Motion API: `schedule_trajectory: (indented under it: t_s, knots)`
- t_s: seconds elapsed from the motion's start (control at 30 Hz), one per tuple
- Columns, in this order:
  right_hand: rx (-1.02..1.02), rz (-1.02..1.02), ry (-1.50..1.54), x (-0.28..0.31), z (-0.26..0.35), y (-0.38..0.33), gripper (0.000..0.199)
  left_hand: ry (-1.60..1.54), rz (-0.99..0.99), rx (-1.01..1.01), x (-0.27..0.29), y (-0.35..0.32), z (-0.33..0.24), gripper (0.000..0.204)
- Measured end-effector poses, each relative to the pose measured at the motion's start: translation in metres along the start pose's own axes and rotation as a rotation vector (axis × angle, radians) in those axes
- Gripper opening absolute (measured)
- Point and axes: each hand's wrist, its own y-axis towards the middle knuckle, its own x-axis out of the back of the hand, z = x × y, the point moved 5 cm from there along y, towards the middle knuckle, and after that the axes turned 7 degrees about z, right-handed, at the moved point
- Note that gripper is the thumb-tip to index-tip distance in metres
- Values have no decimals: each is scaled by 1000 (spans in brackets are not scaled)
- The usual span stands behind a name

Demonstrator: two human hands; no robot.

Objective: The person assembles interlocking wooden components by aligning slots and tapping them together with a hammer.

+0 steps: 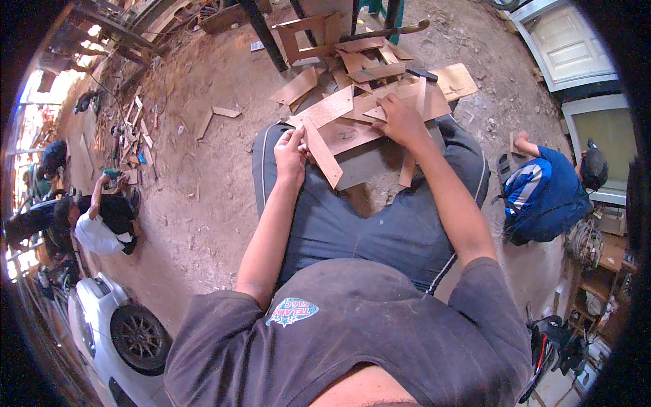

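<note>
Over my lap, my left hand (pixel 291 154) pinches the corner of an angled wooden frame piece (pixel 320 149), made of two flat strips that meet at the fingertips. To its right, my right hand (pixel 401 123) is closed, its fingers on a small pointed wooden piece (pixel 373 114). Beneath both hands a wide wooden board (pixel 349 136) lies across a grey flat surface (pixel 366 165) between my knees. Just beyond the right hand rests what looks like a hammer (pixel 422 74) with a black head and pale handle.
Cut wooden pieces (pixel 366 61) are heaped ahead, beside dark metal legs (pixel 263 34). Another angled wooden piece (pixel 215 119) lies on the dirt floor. One person (pixel 105 220) crouches at left with a green power tool; another (pixel 542 193) crouches at right. A white car (pixel 102 332) stands lower left.
</note>
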Motion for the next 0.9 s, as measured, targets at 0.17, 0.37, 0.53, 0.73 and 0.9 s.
schedule_trajectory:
  t_s: [0.17,0.37,0.53,0.73,0.9]
  knots:
    - [-144,39,-53,55,6,-33,59,-77,1,-15,-1,-4,-2,16]
    - [-524,-128,15,82,-21,-56,61,81,16,81,-13,-4,-2,19]
    - [-518,-213,33,64,-21,-43,56,312,-50,71,-25,-3,-6,21]
    - [2,-233,89,25,42,-27,51,488,-33,139,-32,-1,-4,24]
    - [162,-101,124,-8,57,-8,51,610,29,151,-41,-1,-9,28]
